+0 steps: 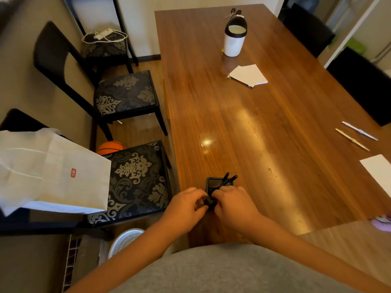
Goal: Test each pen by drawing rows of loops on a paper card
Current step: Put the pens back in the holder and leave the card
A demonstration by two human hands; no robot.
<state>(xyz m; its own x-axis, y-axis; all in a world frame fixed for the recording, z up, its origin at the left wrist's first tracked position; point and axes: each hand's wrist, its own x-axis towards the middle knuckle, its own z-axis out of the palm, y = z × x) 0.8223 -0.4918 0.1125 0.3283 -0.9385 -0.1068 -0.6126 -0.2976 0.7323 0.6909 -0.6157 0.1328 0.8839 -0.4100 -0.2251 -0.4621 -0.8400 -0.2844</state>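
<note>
Near the bottom centre of the frame, the left hand (186, 208) and right hand (234, 206) both pinch a short black pen (208, 201), just in front of the black mesh pen holder (213, 183). It looks like uncapping: best pull straight apart, then carry the pen to the white paper card (378, 172) at the right edge.
</note>
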